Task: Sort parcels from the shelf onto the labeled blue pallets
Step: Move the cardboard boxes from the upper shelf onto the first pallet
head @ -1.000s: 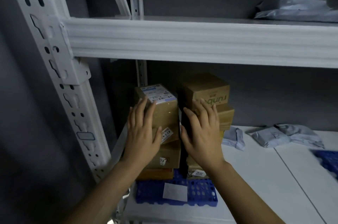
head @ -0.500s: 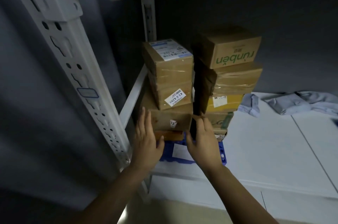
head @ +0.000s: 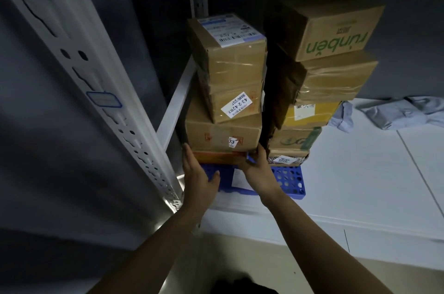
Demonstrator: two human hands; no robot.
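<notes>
Two stacks of cardboard parcels stand on a blue pallet on the white shelf board. The left stack's lowest parcel is a flat orange box, under a brown box with a "03" sticker. My left hand lies with straight fingers against the left end of that orange box. My right hand grips its right end, fingers reaching into the dark gap between the stacks. The right stack is topped by a "runben" box. A white label on the pallet shows between my hands.
A white perforated rack upright stands close on the left, with a side rail behind my left hand. Grey poly mailers lie on the shelf board at the right. The dark wall is close behind the stacks.
Both hands slid down the left stack from its upper boxes to the lowest box. The view dropped and moved closer, so the upper shelf beam left the frame.
</notes>
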